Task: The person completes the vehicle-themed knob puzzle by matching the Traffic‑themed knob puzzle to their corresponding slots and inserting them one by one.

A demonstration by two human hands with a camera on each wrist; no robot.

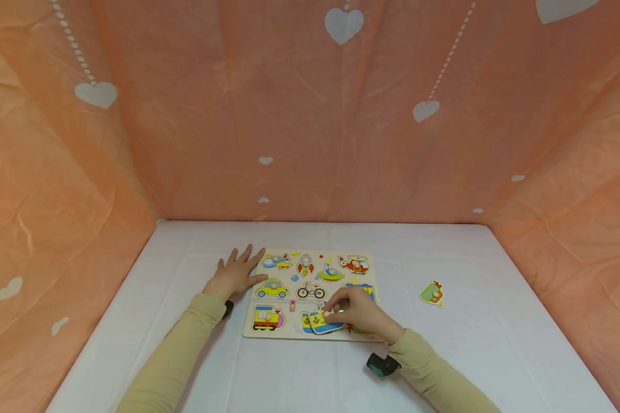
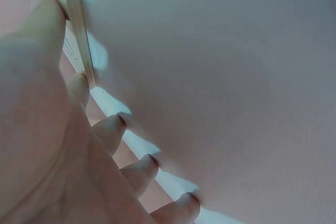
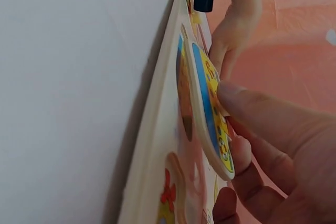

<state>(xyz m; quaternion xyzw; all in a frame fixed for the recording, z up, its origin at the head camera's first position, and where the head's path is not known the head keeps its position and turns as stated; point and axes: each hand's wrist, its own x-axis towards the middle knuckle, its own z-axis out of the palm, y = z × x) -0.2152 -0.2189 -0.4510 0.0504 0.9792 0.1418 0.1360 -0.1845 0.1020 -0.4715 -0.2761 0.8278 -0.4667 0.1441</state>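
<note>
A wooden puzzle board (image 1: 292, 329) with vehicle pictures lies on the table. My right hand (image 1: 363, 312) pinches the knob of a blue and yellow boat piece (image 3: 211, 111) between thumb and fingers. This piece sits tilted over the boat picture at the board's lower middle, slightly off its outline. At the upper left edge of the board, my left hand (image 1: 232, 279) rests with spread fingers; its thumb (image 2: 47, 22) lies on the board's edge. A green submarine piece (image 1: 433, 293) with a red propeller lies loose to the right of the board.
On the board are a train (image 1: 267, 318), a car (image 1: 272, 288), a bicycle (image 1: 310, 291), a helicopter (image 1: 355, 264) and several other vehicles. My right hand partly covers a blue vehicle picture at right. Orange curtains (image 1: 299, 115) with hearts enclose the white table (image 1: 284, 378).
</note>
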